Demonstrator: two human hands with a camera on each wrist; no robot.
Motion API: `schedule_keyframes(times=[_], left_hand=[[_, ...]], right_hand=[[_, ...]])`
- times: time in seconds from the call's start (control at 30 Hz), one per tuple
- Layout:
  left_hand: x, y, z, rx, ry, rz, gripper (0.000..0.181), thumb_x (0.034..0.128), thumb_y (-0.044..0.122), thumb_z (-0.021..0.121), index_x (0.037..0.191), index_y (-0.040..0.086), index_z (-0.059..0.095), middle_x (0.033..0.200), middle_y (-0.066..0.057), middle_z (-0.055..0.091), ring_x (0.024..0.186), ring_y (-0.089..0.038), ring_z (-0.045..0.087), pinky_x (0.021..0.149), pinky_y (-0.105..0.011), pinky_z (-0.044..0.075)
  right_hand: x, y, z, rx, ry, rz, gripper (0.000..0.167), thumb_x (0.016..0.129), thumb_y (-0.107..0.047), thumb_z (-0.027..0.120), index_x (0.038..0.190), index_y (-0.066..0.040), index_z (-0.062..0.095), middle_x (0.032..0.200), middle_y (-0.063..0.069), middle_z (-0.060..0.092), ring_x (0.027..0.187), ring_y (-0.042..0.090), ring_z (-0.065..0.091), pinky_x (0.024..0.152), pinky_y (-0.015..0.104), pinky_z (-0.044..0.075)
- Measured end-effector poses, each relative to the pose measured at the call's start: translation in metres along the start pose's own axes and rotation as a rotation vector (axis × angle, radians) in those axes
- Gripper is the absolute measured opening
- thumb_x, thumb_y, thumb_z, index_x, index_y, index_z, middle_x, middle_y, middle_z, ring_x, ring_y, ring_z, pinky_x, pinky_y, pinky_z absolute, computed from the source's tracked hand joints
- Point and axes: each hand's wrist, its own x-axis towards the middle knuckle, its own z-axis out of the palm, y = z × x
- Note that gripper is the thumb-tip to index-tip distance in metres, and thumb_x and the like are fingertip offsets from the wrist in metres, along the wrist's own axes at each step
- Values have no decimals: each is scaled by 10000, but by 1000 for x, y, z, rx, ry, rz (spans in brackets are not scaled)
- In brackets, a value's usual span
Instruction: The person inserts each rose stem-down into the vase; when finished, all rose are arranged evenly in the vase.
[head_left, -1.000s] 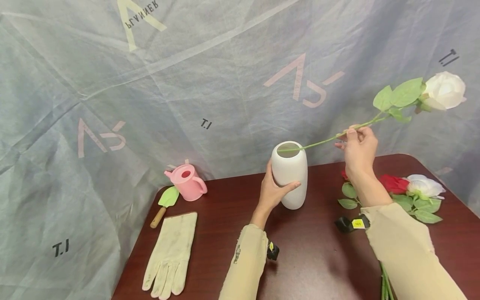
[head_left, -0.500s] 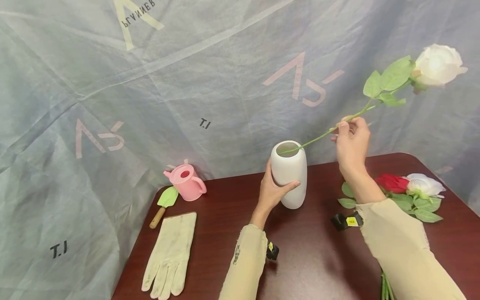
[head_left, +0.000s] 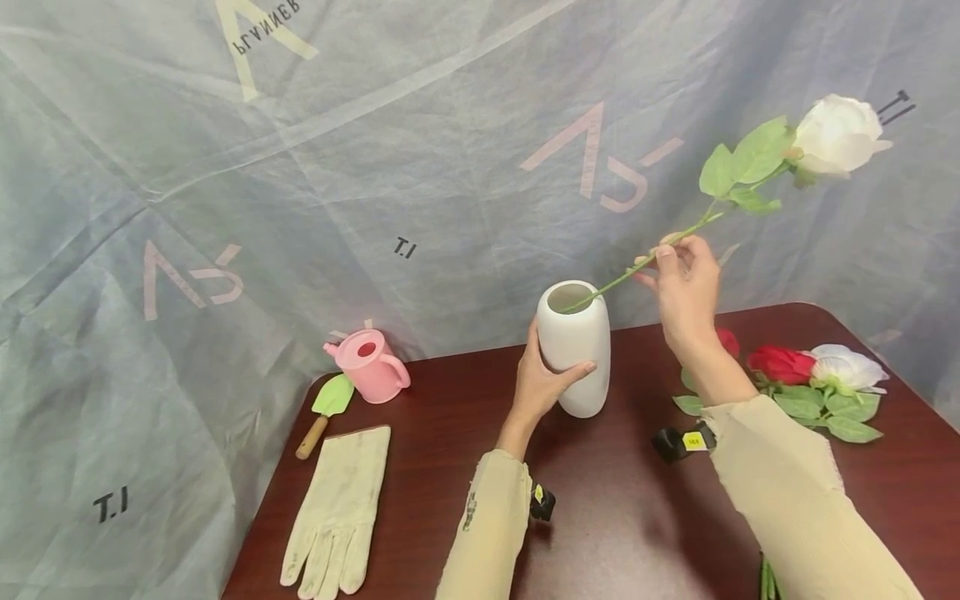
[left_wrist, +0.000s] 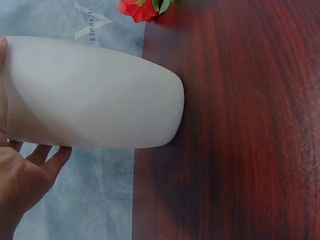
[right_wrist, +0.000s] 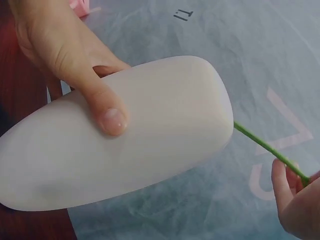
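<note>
The white vase (head_left: 576, 358) stands upright on the table, and my left hand (head_left: 542, 382) grips its side, thumb across the front. In the left wrist view the vase (left_wrist: 95, 95) fills the left part, with fingers of the left hand (left_wrist: 25, 175) around it. My right hand (head_left: 688, 292) pinches the green stem of a white rose (head_left: 838, 136) right of the vase. The stem slants down, its lower end inside the vase mouth. In the right wrist view the stem (right_wrist: 265, 145) runs from the vase's rim to the right hand (right_wrist: 300, 205).
Red roses (head_left: 782, 365) and another white rose (head_left: 847, 369) lie at the table's right, partly behind the right arm. On the left are a pink watering can (head_left: 372, 371), a green trowel (head_left: 332, 397) and a cream glove (head_left: 339, 508). A grey sheet hangs behind the table.
My right hand has moved left toward the vase, bringing the white rose left and higher, so its stem slants more steeply into the mouth. The left hand keeps its grip on the vase.
</note>
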Motion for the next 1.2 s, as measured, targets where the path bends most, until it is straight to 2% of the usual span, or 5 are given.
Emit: schedule_keyframes(times=[0.33,0.53,0.7,0.93,1.2], left_hand=[[0,-1,-2,8,-8,-11,1023,651,349,850,1434,438,198,1251,108,501,1015,-104,544,795,-334,477],[-4,0,-4,-8,-26,-25,1016,669,347,839,1436,448,180,1257,114,488,1015,-111,541,790,-338,479],[-6,1,-7,-9,-37,2,1001,692,338,827,1445,422,173,1253,93,488,1013,-116,544,776,-336,485],[-15,35,-18,-27,-68,3,923,749,212,791,1463,292,211,1250,23,493,1022,-153,548,773,-328,479],[-15,35,-16,-55,-105,-8,916,763,215,781,1457,332,195,1249,39,487,1057,-141,534,802,-328,476]], right_hand=[[-7,16,22,-329,-150,-95,136,959,-42,477,996,83,517,886,124,570,797,132,622,724,237,518],[-14,30,26,-631,-193,-175,142,937,-91,504,948,15,597,921,143,622,970,279,572,837,387,443],[-16,35,26,-702,-260,-216,135,913,-98,530,905,-11,634,958,137,609,1083,345,467,936,491,324],[-22,30,35,-816,-444,-196,187,937,-112,494,931,1,643,1229,218,439,1213,408,283,940,553,271],[-18,15,42,-992,-601,-194,188,914,-109,536,1002,30,629,1188,244,440,1181,441,271,945,543,251]])
